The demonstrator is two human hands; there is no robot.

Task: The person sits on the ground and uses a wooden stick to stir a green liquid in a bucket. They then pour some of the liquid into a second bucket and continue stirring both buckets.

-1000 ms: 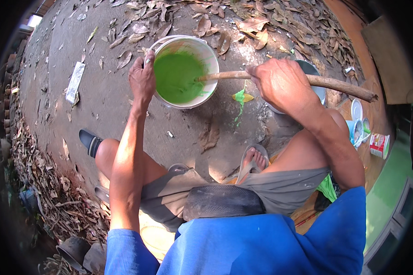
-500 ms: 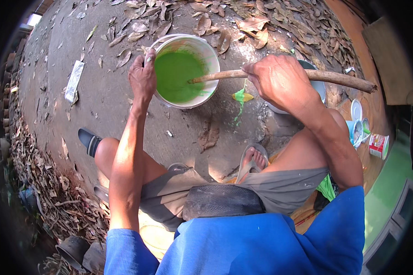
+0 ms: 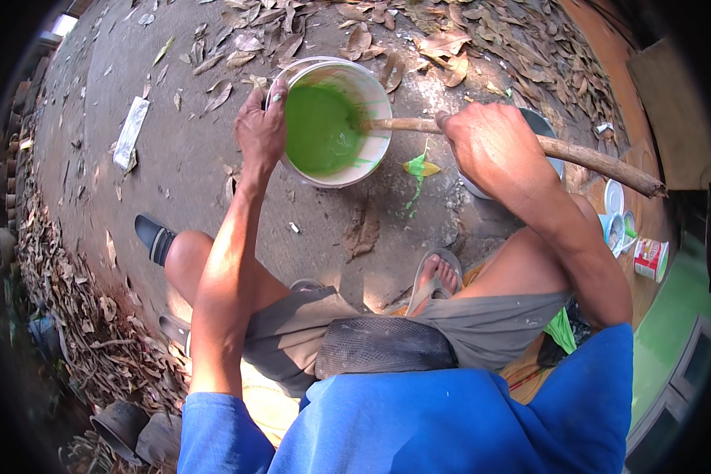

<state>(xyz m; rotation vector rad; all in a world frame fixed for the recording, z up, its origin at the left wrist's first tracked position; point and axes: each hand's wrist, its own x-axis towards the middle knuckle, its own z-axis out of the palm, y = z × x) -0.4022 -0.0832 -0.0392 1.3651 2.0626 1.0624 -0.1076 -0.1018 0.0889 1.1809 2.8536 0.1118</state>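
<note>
A white bucket (image 3: 378, 148) of bright green paint (image 3: 321, 130) stands on the ground ahead of me, tipped slightly toward my view. My left hand (image 3: 261, 129) grips its left rim, thumb on top and the other fingers partly hidden behind the wall. A long wooden stick (image 3: 600, 160) runs through my closed right hand (image 3: 494, 146). Its left end reaches over the bucket's right rim into the paint, and its thicker end sticks out to the right. Partly behind my right hand and forearm is a second bucket (image 3: 551, 134).
Dry leaves (image 3: 442, 47) lie thick along the far side. A yellow leaf (image 3: 421, 167) with spilled green paint is between the buckets. To the right stand a red-and-white can (image 3: 651, 259) and small blue tub (image 3: 613, 231). A silvery strip (image 3: 131, 132) lies left.
The bucket and my left hand have shifted a little to the right. My right hand and the stick have also moved slightly right, and the stick's tip sits nearer the bucket's right wall.
</note>
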